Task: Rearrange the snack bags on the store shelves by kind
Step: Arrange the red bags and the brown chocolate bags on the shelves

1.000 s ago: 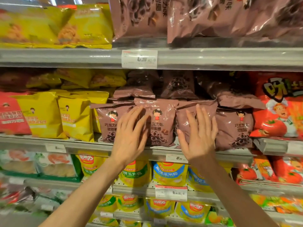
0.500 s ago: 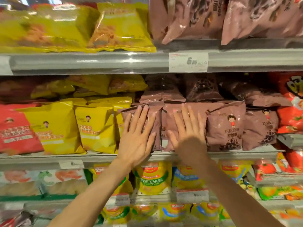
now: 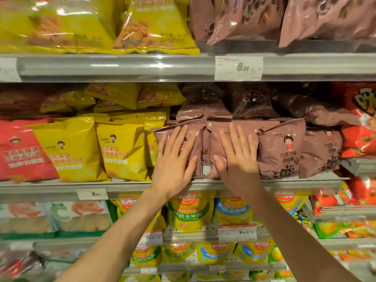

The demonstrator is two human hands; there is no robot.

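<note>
Head view: our left hand and right hand press flat, fingers straight, gripping nothing, on two brown bags at centre, squaring them; yellow bags at nine o'clock.

— Any print you can read?
— The price tag on the upper shelf rail reads "6.90"; its small lines are too fine.
— The brown bags?
— The brown bag right of the hands carries "巧克力味" over "甜甜圈", under a cartoon girl.
— And lower down?
— The corn bag shows "烧玉米粒" on its green band. The lower tag shows a "5", the rest blurred.
— The yellow ones?
— The top yellow bag has "80" in its small line. The mid-shelf yellow bag and the red bag have characters too smeared to read.
</note>
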